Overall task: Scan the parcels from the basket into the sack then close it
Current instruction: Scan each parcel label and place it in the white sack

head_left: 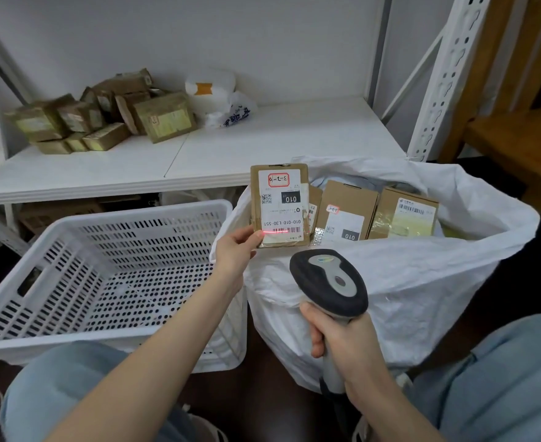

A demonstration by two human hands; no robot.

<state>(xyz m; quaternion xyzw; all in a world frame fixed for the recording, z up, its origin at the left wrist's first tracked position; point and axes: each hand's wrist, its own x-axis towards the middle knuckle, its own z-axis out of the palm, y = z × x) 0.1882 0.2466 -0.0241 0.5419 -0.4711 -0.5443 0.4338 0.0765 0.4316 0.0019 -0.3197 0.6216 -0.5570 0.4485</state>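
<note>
My left hand (235, 247) pinches the lower left corner of a brown cardboard parcel (280, 204) with a white label, upright over the left rim of the white sack (422, 275). A red scan line crosses the barcode near the parcel's bottom edge. My right hand (342, 342) grips the handle of a grey and black barcode scanner (329, 282), whose head points up at the parcel. The white perforated basket (128, 250) stands left of the sack, and no parcel shows inside it. Several brown parcels (377, 215) lie in the open sack.
A white shelf (262, 145) runs behind, with a pile of brown parcels (103, 116) at its back left and a white plastic bag (221, 97) beside them. A white slotted upright (447, 74) stands at the right. My knees in jeans fill the bottom corners.
</note>
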